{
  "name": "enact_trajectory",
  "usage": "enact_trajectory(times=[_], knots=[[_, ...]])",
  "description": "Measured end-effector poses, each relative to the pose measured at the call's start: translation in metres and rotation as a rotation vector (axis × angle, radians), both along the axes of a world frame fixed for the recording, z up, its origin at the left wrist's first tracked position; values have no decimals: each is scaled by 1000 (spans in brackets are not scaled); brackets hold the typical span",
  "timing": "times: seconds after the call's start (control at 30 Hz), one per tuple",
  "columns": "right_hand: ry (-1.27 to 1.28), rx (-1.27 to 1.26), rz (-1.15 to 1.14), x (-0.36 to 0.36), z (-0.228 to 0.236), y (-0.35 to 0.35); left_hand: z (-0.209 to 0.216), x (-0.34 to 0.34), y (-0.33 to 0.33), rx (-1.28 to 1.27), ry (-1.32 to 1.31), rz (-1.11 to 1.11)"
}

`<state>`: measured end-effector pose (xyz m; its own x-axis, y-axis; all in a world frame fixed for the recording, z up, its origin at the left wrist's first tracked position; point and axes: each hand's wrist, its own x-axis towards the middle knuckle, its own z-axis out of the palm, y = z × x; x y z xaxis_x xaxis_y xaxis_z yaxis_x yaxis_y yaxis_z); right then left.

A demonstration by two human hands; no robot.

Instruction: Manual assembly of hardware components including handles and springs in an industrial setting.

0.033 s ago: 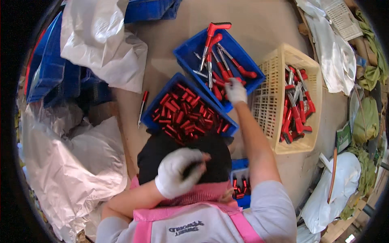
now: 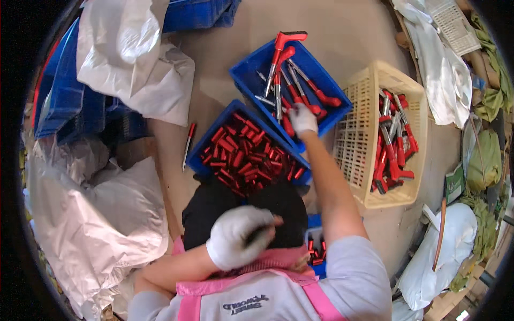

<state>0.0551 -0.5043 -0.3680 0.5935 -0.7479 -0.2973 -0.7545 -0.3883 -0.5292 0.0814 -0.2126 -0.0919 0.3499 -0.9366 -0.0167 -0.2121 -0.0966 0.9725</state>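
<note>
In a blue bin [image 2: 243, 80] lie several tools with bent red handles and silver shafts, one red-handled tool [image 2: 278, 51] jutting over the far rim. My right hand [image 2: 303, 117], in a white glove, reaches in among the handles. Its fingers are curled against them; what they grip is hidden. Over my lap, my left hand [image 2: 239, 235], gloved in white with bare fingertips, is closed in a loose curl. I cannot make out anything within it. Short shiny red tubes [image 2: 249, 155] fill a second blue bin [image 2: 193, 160] between my knees and the tool bin.
A cream slatted crate [image 2: 356, 128] at the right holds more red-handled tools. Beside my right hip sits a small blue tray [image 2: 316, 220] with red tubes. A single red-and-silver tool [image 2: 188, 147] lies on the floor. White sacks [image 2: 101, 208] flank the left.
My right hand has shifted a little leftward inside the tool bin, among the handles. My left hand has barely moved.
</note>
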Motion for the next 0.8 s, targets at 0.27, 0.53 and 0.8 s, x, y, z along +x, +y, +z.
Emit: enact_trajectory(times=[0.27,0.53,0.8], knots=[[425,47,43,82,-63,-1,-11,15,-6,-72,158,-128],[-304,547,-228,-44,82,44,-13,-4,-5,-207,582,371],[-465,369,371,-132,315,212,34,-26,-6,-234,809,358]])
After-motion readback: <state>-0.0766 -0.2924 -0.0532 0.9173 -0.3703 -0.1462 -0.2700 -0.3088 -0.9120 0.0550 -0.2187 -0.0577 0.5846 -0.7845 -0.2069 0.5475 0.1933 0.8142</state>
